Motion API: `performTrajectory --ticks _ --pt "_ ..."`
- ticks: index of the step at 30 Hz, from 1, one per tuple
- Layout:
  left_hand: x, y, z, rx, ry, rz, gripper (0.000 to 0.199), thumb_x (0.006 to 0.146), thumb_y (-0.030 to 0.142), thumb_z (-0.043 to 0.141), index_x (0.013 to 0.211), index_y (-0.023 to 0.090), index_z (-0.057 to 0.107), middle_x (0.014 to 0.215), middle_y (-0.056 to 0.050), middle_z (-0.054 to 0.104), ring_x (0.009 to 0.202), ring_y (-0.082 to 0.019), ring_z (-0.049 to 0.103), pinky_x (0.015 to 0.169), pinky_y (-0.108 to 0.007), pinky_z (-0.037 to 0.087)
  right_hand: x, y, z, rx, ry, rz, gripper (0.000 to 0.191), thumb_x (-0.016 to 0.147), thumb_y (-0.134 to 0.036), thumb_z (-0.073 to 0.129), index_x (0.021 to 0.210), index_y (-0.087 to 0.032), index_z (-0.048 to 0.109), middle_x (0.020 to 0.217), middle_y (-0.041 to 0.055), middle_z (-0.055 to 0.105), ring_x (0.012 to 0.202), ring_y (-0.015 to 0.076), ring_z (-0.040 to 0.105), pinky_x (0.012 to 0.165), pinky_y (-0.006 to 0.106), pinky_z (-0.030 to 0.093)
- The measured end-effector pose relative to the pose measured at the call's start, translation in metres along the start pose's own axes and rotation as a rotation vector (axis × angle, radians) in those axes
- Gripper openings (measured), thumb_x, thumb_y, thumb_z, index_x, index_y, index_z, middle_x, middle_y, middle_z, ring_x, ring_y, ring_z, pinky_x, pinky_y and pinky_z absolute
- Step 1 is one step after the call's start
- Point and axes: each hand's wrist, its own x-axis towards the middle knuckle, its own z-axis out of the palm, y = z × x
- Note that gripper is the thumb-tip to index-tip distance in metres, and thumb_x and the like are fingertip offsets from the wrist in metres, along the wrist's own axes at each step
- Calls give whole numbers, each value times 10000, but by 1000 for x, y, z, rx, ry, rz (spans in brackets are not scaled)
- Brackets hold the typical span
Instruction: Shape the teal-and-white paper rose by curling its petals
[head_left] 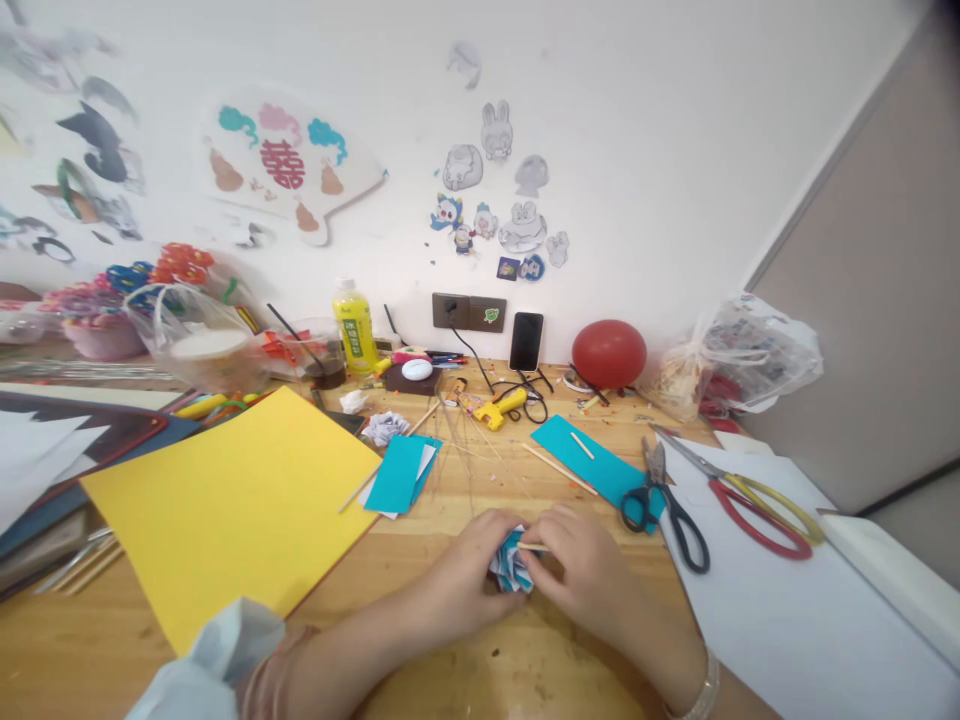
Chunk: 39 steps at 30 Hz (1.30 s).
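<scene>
A blue and white folded paper piece (511,562) sits between my hands, low in the middle of the head view. My left hand (474,565) is wrapped round its left side. My right hand (571,562) pinches a short pale stick (534,547), whose tip touches the paper piece. Some fingertips are hidden behind the paper. Blue paper pieces (396,473) lie beyond my left hand, with white paper under them. Beyond my right hand is a blue strip (555,440) with a small stick on it.
Yellow paper (247,500) covers the left of the table. Black-handled scissors (684,530) and red-and-yellow-handled scissors (765,515) lie at the right. A yellow glue gun (501,408), a phone (526,342), a bottle (355,330) and a red balloon (609,354) are near the wall.
</scene>
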Motion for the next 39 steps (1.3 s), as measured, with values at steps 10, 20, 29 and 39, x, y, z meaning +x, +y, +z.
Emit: performTrajectory --ticks 10,20,29,39 --pt "0 2 -1 0 -6 6 477 646 84 609 1091 197 481 1072 -78 556 1007 -218 511 886 -351 419 -3 0 2 -129 7 -42 178 831 -174 435 679 -175 529 651 46 594 630 184 533 572 283 375" --pt "-4 -8 4 12 17 -7 546 679 144 621 1178 203 407 1146 -107 519 1077 -237 487 933 -386 396 -1 -4 -11 -205 -44 -2 161 816 -179 481 658 -187 511 643 36 600 612 187 547 559 285 375" --pt "-3 -7 3 58 18 56 491 700 140 606 1162 200 452 1135 -99 540 1064 -225 488 935 -367 392 -3 1 -4 -232 -32 -31 258 869 -225 433 629 -178 517 618 42 589 595 181 536 545 284 369" --pt "-4 -5 1 33 34 30 535 688 116 605 1177 197 403 1140 -113 519 1063 -237 489 906 -381 414 0 6 -12 -147 -111 -79 301 902 -265 448 639 -172 562 623 36 624 601 166 576 576 266 404"
